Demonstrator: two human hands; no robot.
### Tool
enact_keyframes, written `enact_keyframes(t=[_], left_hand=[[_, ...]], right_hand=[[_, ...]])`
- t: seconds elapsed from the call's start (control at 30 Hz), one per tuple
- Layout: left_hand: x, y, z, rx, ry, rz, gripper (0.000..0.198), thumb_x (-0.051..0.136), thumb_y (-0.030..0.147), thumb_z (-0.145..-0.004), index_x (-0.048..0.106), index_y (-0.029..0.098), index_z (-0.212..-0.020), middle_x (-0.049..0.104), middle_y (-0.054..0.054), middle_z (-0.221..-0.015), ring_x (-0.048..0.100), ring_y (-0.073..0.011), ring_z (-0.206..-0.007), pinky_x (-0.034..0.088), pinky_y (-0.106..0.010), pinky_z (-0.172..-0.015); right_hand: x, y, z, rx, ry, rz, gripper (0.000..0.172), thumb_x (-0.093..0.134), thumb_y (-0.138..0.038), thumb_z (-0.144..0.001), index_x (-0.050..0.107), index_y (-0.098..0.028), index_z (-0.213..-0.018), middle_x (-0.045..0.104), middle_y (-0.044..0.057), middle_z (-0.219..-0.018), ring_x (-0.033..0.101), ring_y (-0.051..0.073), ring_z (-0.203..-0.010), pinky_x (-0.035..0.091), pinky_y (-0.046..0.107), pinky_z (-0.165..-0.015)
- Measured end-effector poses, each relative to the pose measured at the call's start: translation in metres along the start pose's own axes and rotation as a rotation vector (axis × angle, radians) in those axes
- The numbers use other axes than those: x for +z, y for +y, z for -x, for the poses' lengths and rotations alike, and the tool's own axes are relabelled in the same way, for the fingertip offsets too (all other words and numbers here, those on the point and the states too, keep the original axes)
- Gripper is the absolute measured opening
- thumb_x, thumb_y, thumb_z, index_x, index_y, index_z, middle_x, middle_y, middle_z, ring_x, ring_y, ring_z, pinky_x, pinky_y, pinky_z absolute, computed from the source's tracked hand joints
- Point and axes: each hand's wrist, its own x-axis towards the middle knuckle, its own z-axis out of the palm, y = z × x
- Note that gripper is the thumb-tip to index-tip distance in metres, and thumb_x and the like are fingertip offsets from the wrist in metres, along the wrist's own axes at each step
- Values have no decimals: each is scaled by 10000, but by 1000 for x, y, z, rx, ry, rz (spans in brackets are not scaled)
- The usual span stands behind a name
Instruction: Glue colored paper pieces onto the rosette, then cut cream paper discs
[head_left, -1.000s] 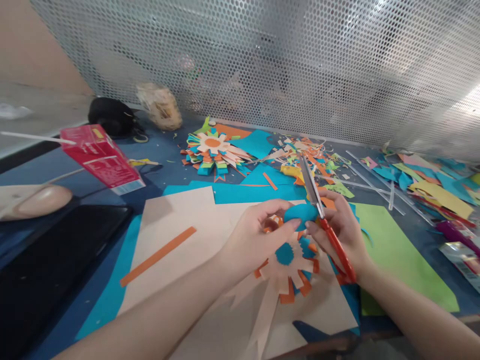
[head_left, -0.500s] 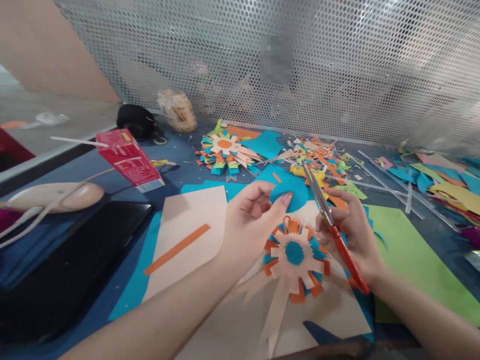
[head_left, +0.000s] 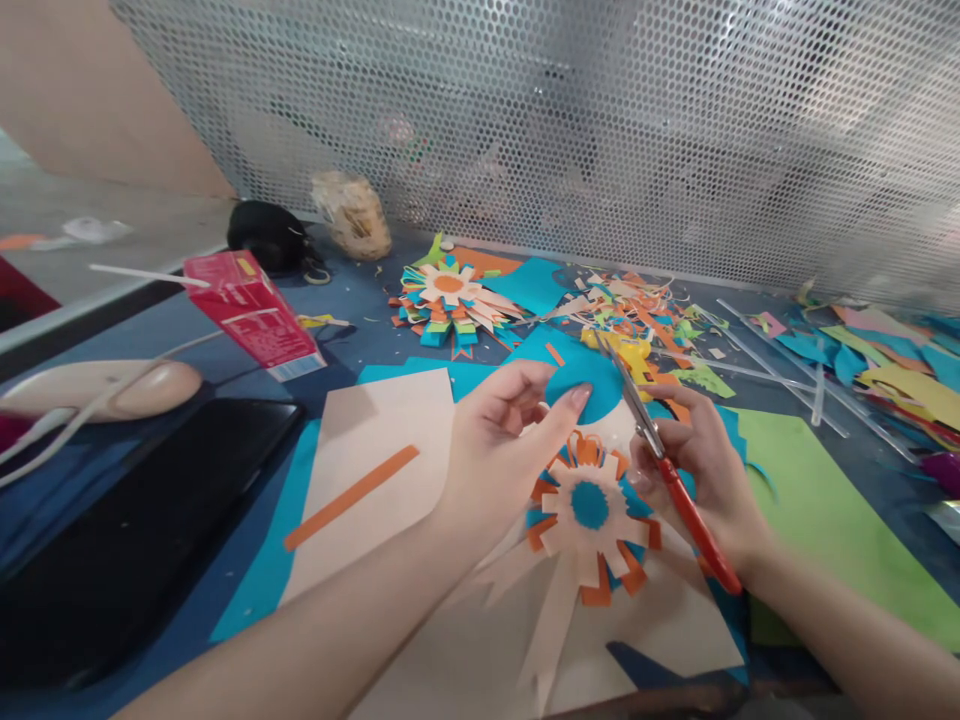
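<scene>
Between thumb and fingers, my left hand (head_left: pixel 517 420) pinches a round blue paper piece (head_left: pixel 596 388). My right hand (head_left: pixel 697 465) is closed around red-handled scissors (head_left: pixel 675 485), their blades pointing up beside the right edge of the blue piece. Below both hands lies a paper rosette (head_left: pixel 566 505) of cream, orange and blue strips with a blue centre and cream tails. It rests on cream paper (head_left: pixel 450 650). An orange paper strip (head_left: pixel 352 498) lies to the left of my left hand.
A second rosette (head_left: pixel 450 290) and a heap of paper scraps (head_left: pixel 630 300) lie at the back. At left are a pink drink carton (head_left: pixel 255 315) with a straw, a glue gun (head_left: pixel 112 390) and a black phone (head_left: pixel 142 540). Green paper (head_left: pixel 832 520) lies right; perforated metal (head_left: pixel 525 130) stands behind.
The blue piece and my left hand have shifted slightly right, closer to the scissors. The scissor blades have tilted a little to the left.
</scene>
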Motion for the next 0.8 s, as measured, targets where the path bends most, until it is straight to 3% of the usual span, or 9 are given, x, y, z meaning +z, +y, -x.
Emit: enact_keyframes(t=[0.8], left_hand=[[-1,0,-5,56,-19,49,130,732,210,-619,614,174,-658,578,40,-593,467,-65,-499,404,-179,-451]], right_hand=[[-4,1,0,42,-21,2,506,607,-263,-747,325,-293,-1166,450,-84,-604,426,114,-503,375,240,-485]])
